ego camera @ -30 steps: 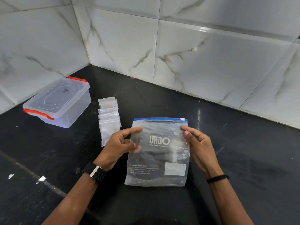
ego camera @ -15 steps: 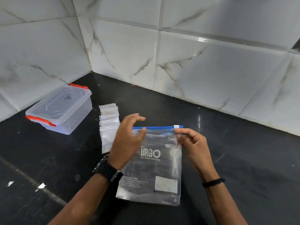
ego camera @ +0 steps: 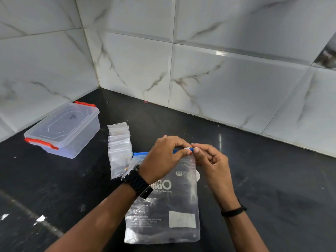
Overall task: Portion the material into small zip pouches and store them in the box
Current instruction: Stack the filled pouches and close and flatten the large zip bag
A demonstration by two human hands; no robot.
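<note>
A large clear zip bag (ego camera: 167, 211) with a blue zip strip lies flat on the black counter. At the bag's top right corner my left hand (ego camera: 163, 159) pinches the white slider. My right hand (ego camera: 211, 160) pinches that same corner from the right. A stack of small clear zip pouches (ego camera: 119, 148) lies just left of the bag. A clear plastic box (ego camera: 63, 130) with red clips and its lid on stands at the far left against the wall.
White marble-look tiled walls meet in a corner behind the black counter (ego camera: 272, 179). A few white scraps (ego camera: 41, 218) lie near the front left. A black watch is on my left wrist and a black band on my right.
My left hand has crossed over the bag from its left side to the top right corner and taken hold of the slider. My right hand has shifted onto that corner.
</note>
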